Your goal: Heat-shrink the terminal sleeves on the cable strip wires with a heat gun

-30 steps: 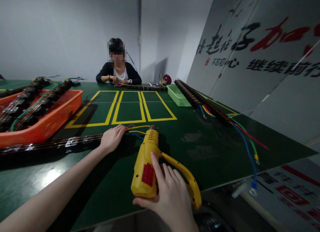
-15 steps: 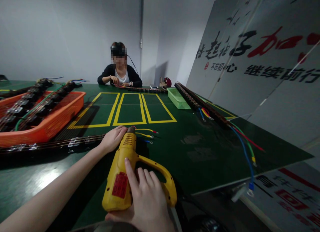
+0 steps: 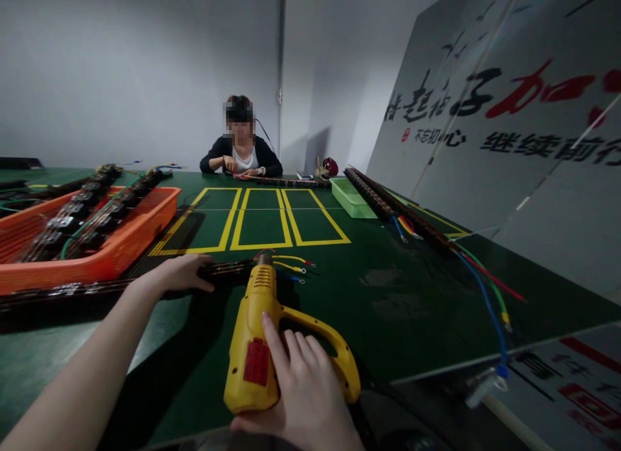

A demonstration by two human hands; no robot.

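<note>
A yellow heat gun [image 3: 252, 347] with a red label is held in my right hand [image 3: 308, 393]. The forefinger lies along its body and the other fingers wrap around its far side. Its metal nozzle [image 3: 264, 259] points away from me, over the end of a long dark wiring harness [image 3: 228, 273]. Several yellow and blue leads with ring terminals [image 3: 291, 268] come out of that end. My left hand [image 3: 187, 274] is closed over the harness, left of the nozzle; its fingertips are partly hidden.
At left, an orange basket [image 3: 167, 205] holds more harnesses. A green basket [image 3: 354, 202] stands at the far right, beside harnesses whose leads [image 3: 495, 308] hang over the table edge. Yellow tape rectangles [image 3: 291, 247] mark the green table. A co-worker [image 3: 241, 156] sits across, handling another harness.
My left hand has moved left along the harness, away from the heat gun's nozzle. My right hand still holds the heat gun, now further right in view. The view has shifted slightly.
</note>
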